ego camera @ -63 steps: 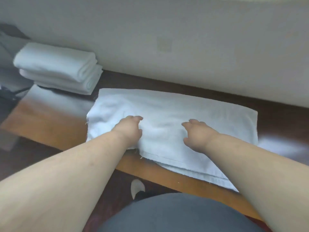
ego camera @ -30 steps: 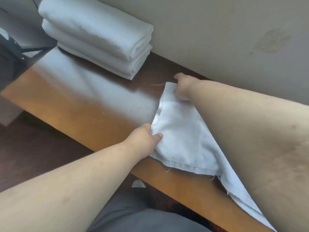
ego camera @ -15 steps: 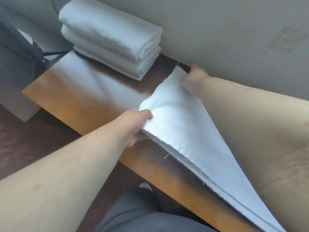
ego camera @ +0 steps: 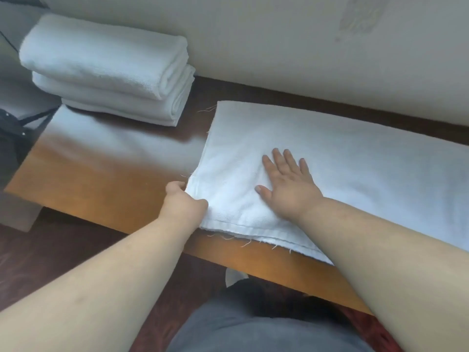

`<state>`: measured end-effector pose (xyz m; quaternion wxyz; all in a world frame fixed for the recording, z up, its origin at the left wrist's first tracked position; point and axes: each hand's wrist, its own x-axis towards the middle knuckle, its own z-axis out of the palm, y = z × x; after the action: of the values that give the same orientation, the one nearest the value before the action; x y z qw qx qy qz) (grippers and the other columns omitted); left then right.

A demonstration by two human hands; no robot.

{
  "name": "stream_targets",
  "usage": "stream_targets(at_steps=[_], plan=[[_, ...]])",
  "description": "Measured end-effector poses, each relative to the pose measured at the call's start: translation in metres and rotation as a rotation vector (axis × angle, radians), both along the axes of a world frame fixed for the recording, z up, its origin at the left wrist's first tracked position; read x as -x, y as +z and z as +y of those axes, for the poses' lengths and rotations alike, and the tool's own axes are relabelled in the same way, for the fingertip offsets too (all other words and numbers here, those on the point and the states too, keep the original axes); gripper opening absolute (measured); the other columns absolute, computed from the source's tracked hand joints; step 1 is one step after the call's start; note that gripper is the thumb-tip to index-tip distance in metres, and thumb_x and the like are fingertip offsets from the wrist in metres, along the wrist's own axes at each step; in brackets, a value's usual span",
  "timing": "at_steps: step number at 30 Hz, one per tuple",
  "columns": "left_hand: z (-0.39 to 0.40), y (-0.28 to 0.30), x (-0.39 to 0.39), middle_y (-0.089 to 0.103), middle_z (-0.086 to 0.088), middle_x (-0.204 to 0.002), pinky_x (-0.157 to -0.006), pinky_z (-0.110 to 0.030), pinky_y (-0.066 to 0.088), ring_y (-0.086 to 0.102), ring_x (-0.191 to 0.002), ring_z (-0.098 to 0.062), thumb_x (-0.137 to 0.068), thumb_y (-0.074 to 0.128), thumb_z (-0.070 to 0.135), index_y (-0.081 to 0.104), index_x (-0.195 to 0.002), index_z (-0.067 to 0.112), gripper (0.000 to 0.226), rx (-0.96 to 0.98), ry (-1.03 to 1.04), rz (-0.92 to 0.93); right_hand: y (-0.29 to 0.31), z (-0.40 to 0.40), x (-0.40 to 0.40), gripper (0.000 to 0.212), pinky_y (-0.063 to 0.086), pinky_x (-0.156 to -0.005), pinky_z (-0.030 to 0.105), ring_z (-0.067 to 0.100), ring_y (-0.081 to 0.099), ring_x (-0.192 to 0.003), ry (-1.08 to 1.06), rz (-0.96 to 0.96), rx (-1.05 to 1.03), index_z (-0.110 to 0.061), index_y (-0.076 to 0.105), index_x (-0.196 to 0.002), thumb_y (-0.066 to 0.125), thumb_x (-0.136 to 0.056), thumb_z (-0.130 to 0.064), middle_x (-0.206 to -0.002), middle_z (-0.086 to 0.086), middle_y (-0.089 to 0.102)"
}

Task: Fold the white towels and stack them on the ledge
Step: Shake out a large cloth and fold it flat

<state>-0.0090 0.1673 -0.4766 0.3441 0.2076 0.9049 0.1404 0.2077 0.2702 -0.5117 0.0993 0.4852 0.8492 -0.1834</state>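
Glossy brown wood carries the half-folded towel (ego camera: 342, 161), soft terry with frayed hems, along the ledge (ego camera: 106, 179). Left hand (ego camera: 184, 203) pinches its near corner; right hand (ego camera: 288, 185) lies flat, smoothing. Next probably another fold, then onto the stack (ego camera: 106, 69) of plump folded towels by the wall.

towel (ego camera: 355, 174) cut off at right edge, left fingers hidden
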Motion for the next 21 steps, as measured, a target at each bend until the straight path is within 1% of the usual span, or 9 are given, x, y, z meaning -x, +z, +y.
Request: stream_targets(at_steps=[2,3,6,8,11,14,17,19,21], plan=[[0.003,0.001,-0.003,0.038,-0.006,-0.14,-0.105,-0.041,0.034,0.038,-0.125,-0.029,-0.075,0.064,0.022,0.022,-0.145,0.03,0.083,0.001,-0.213,0.332,-0.006,0.0,-0.002,0.075,-0.013,-0.119,0.047,0.019,-0.024,-0.147,0.021,-0.023,-0.04,-0.03,-0.013,-0.154,0.011,-0.093,-0.066,-0.163,-0.003,-0.021],[0.005,0.002,-0.009,0.029,-0.004,-0.147,-0.11,-0.039,0.025,0.028,-0.133,-0.027,-0.077,0.062,0.02,0.019,-0.148,0.033,0.084,-0.084,-0.374,0.447,-0.007,-0.001,-0.001,0.076,-0.013,-0.119,0.048,0.018,-0.024,-0.147,0.017,-0.023,-0.058,-0.031,-0.014,-0.154,0.008,-0.091,-0.067,-0.162,-0.003,-0.021],[0.017,0.0,-0.038,0.014,0.002,-0.16,-0.117,-0.034,0.009,0.01,-0.145,-0.018,-0.089,0.052,0.022,0.021,-0.152,0.032,0.071,-0.343,-0.998,0.49,-0.009,-0.001,0.003,0.081,-0.011,-0.119,0.049,0.018,-0.022,-0.148,0.001,-0.024,-0.11,-0.032,-0.011,-0.155,0.006,-0.087,-0.072,-0.163,-0.004,-0.018],[0.03,-0.008,-0.049,0.009,0.0,-0.163,-0.12,-0.035,0.006,0.004,-0.149,-0.019,-0.098,0.043,0.031,0.017,-0.154,0.03,0.062,-0.312,-1.198,0.446,-0.009,-0.002,0.003,0.082,-0.009,-0.119,0.049,0.018,-0.019,-0.149,0.0,-0.008,-0.117,-0.032,-0.007,-0.156,0.007,-0.086,-0.074,-0.164,-0.004,-0.014],[0.046,-0.021,-0.044,0.002,-0.003,-0.164,-0.121,-0.038,0.004,-0.002,-0.15,-0.019,-0.1,0.031,0.047,0.007,-0.156,0.029,0.063,-0.19,-1.11,0.403,-0.01,0.0,0.004,0.086,-0.008,-0.12,0.049,0.017,-0.016,-0.15,0.008,-0.002,-0.149,-0.032,-0.005,-0.156,0.006,-0.083,-0.075,-0.165,-0.004,-0.011],[0.047,-0.031,-0.041,0.015,-0.002,-0.161,-0.119,-0.039,0.012,0.009,-0.148,-0.02,-0.093,0.034,0.051,0.013,-0.155,0.026,0.07,-0.207,-1.084,0.502,-0.011,-0.003,0.003,0.086,-0.009,-0.119,0.051,0.017,-0.016,-0.15,0.007,-0.008,-0.168,-0.032,-0.006,-0.155,0.006,-0.082,-0.076,-0.165,-0.005,-0.011],[0.057,-0.029,-0.042,0.042,-0.003,-0.138,-0.101,-0.04,0.031,0.035,-0.127,-0.026,-0.085,0.033,0.051,0.039,-0.144,0.027,0.064,-0.256,-1.071,0.606,-0.013,-0.006,0.002,0.085,-0.009,-0.119,0.051,0.015,-0.015,-0.15,0.0,0.015,-0.192,-0.033,-0.004,-0.156,0.009,-0.084,-0.076,-0.165,-0.005,-0.009],[0.083,-0.024,-0.038,0.051,-0.002,-0.125,-0.091,-0.039,0.035,0.043,-0.118,-0.026,-0.086,0.033,0.042,0.056,-0.129,0.027,0.051,-0.374,-1.017,0.647,-0.015,-0.005,0.002,0.085,-0.008,-0.119,0.05,0.014,-0.014,-0.15,-0.012,0.034,-0.219,-0.033,-0.003,-0.156,0.009,-0.084,-0.077,-0.165,-0.006,-0.008],[0.111,-0.026,-0.03,0.044,-0.004,-0.143,-0.104,-0.041,0.031,0.035,-0.133,-0.026,-0.093,0.035,0.036,0.047,-0.14,0.023,0.05,-0.417,-1.05,0.612,-0.017,-0.004,0.003,0.086,-0.007,-0.12,0.049,0.013,-0.012,-0.15,0.001,0.024,-0.236,-0.033,-0.004,-0.155,0.008,-0.083,-0.077,-0.165,-0.006,-0.008]])
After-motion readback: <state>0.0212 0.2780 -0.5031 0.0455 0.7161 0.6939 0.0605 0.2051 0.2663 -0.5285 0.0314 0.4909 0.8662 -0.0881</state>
